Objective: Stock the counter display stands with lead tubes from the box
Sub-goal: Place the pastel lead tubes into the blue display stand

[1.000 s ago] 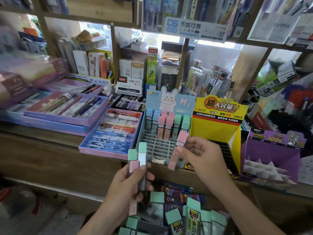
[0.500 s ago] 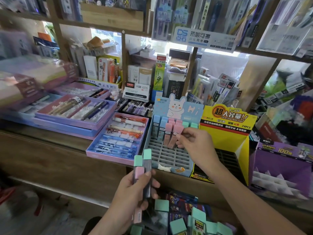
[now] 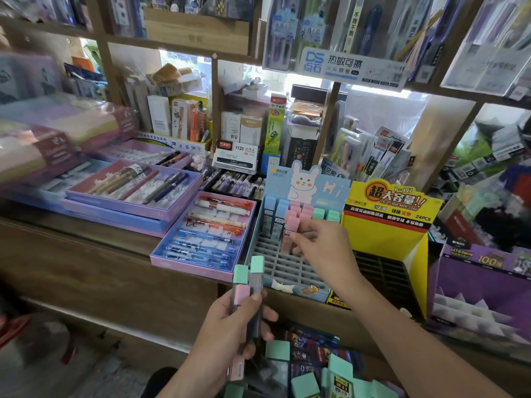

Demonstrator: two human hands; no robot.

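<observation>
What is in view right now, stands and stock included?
bunny display stand: one, light blue, counter centre, front slots empty
stocked tubes: two blue, several pink, two green, its back rows
pink tube: one, at the stand's slots
yellow display stand: one, right of bunny stand
purple display stand: one, far right
pen trays: several, pink and purple, counter left
shelf stock: many, mixed colours, shelves behind
spare tubes: many, mostly green-capped, below counter edge
held tubes: at least three, green-capped and pink, left hand
left hand: grips held tubes
right hand: pinches pink tube
</observation>
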